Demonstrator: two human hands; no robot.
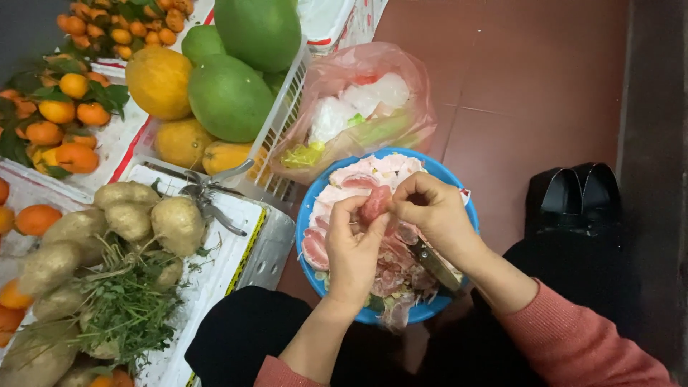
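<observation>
2 hands pinching 1 pink pomelo segment over blue bowl.
Left hand grips segment from 7 o'clock, right hand from 3 o'clock, fingers closed on it; knife tucked under right palm. Bowl full of pink peel. Pink plastic bag at 12 o'clock, green pomelos at 10.

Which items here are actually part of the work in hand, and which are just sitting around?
In use:
left hand and right hand, both on the pink fruit segment
blue bowl of peel
knife under the right hand

Lying about:
pink plastic bag
green pomelos
tangerines
brown tubers
scissors
</observation>
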